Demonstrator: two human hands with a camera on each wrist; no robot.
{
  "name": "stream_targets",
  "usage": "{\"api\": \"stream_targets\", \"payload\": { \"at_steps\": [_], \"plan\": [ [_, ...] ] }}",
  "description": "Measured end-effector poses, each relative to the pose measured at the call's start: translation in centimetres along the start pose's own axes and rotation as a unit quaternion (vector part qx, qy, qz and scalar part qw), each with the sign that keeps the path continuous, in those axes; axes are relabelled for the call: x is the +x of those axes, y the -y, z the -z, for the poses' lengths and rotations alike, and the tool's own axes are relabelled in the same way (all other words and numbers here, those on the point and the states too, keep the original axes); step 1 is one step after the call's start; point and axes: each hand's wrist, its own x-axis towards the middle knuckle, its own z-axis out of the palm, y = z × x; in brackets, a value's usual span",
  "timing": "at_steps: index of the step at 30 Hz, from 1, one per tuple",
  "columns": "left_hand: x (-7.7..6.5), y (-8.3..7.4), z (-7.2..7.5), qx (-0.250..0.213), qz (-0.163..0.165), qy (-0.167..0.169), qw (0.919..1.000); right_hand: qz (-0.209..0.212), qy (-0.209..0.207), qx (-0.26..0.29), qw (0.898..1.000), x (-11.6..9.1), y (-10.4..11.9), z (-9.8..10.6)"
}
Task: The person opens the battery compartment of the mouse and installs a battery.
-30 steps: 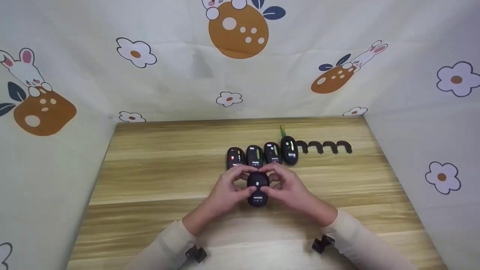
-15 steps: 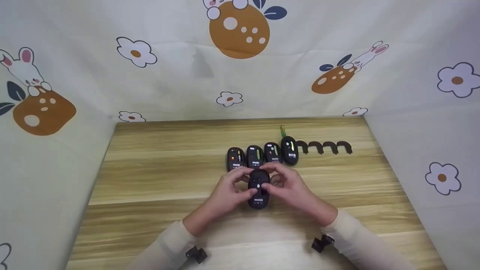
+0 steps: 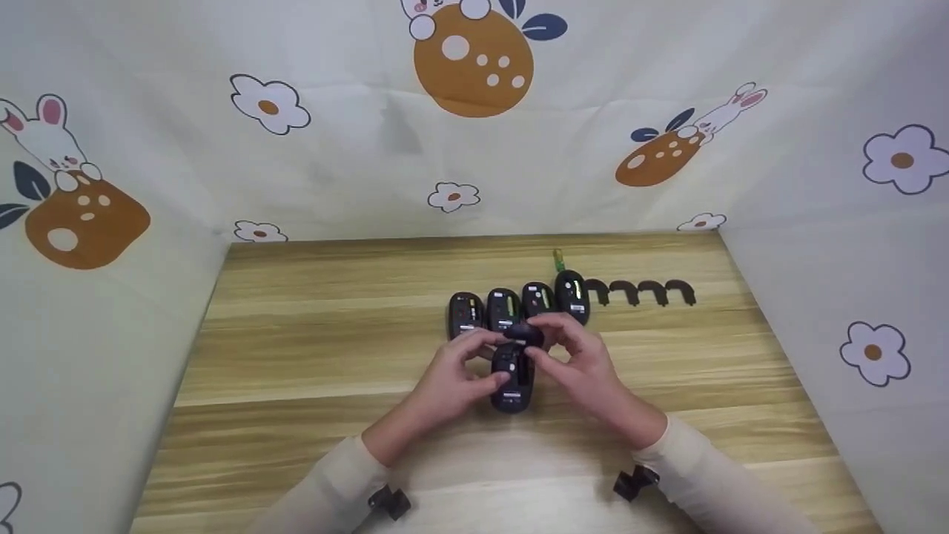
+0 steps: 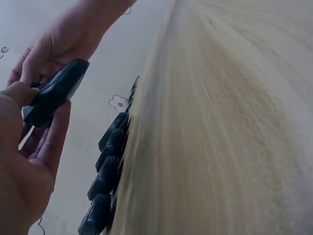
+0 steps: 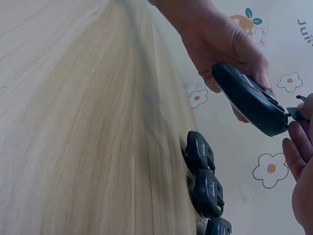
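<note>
My left hand (image 3: 452, 378) grips a black computer mouse (image 3: 511, 397), underside up, with the thumb on its base and the fingers along its side. A long slot shows open in that underside. The right hand (image 3: 582, 371) pinches a dark curved battery cover (image 3: 525, 334) at the far end of the mouse. In the right wrist view the cover (image 5: 296, 113) is tipped up off the end of the mouse (image 5: 252, 100). Seen from the left wrist, the mouse (image 4: 58, 93) is held above the table surface.
Beyond the hands, several black mice lie underside up in a row, the rightmost mouse (image 3: 572, 297) showing a green battery inside. A green and yellow strip (image 3: 559, 259) lies behind it. Several dark curved covers (image 3: 652, 291) line up to the right on the wooden table (image 3: 311, 319).
The right hand has lifted the cover away from the mouse's underside and moved it slightly up and right, exposing the slot. My left hand keeps its hold on the mouse.
</note>
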Motion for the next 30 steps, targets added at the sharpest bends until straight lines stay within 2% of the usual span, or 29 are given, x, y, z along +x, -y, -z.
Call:
{"api": "stream_targets", "payload": {
  "at_steps": [7, 12, 19, 30],
  "plan": [
    [0.3, 0.3, 0.2, 0.034, -0.023, -0.014, 0.9991, -0.062, -0.012, 0.044, 0.997, 0.1, 0.0, 0.8],
    [0.3, 0.2, 0.3, 0.029, -0.016, -0.012, 0.9994, -0.092, -0.024, 0.042, 0.995, 0.1, -0.2, 1.9],
    [0.5, 0.3, 0.3, 0.029, -0.005, -0.011, 0.9995, -0.156, -0.046, 0.06, 0.985, 0.0, -0.5, 4.0],
    [0.6, 0.5, 0.3, 0.026, -0.012, -0.01, 0.9996, -0.193, -0.051, 0.021, 0.98, -0.4, -1.4, 7.3]
  ]
}}
